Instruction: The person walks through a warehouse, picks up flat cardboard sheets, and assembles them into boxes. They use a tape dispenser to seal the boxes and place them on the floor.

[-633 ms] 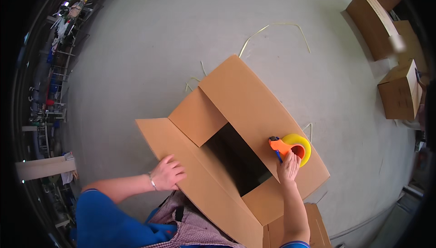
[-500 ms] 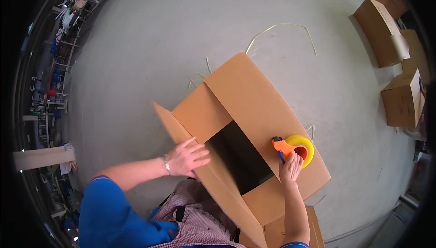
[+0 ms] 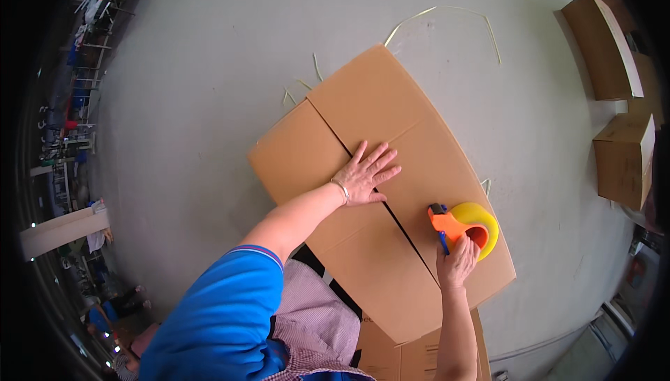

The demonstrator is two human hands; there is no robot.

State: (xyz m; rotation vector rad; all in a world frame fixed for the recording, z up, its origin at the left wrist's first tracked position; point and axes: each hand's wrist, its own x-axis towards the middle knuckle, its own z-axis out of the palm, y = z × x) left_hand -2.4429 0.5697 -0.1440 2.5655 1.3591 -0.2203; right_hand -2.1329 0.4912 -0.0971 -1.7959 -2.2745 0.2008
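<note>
A large brown cardboard box (image 3: 405, 123) stands in front of me, its two long top flaps folded down with a narrow dark gap between them. My left hand (image 3: 366, 175) lies flat across that gap, fingers spread, pressing on both flaps. Over the right flap, my right hand (image 3: 458, 261) grips an orange tape dispenser (image 3: 450, 225) with blue parts. It carries a roll of yellow tape (image 3: 490, 222). The fingers of this hand reach into the dispenser's orange hub.
Brown cartons (image 3: 620, 165) stand along the right side. Thin pale straps (image 3: 447, 8) lie on the grey floor beyond the box. Another cardboard piece (image 3: 384, 353) is at my front. Cluttered racks (image 3: 77, 102) line the left, where a person (image 3: 105, 315) is partly visible.
The left flap has swung down over the opening, which has narrowed to a slit. My left hand has moved right and forward onto the seam. The right hand still holds the dispenser.
</note>
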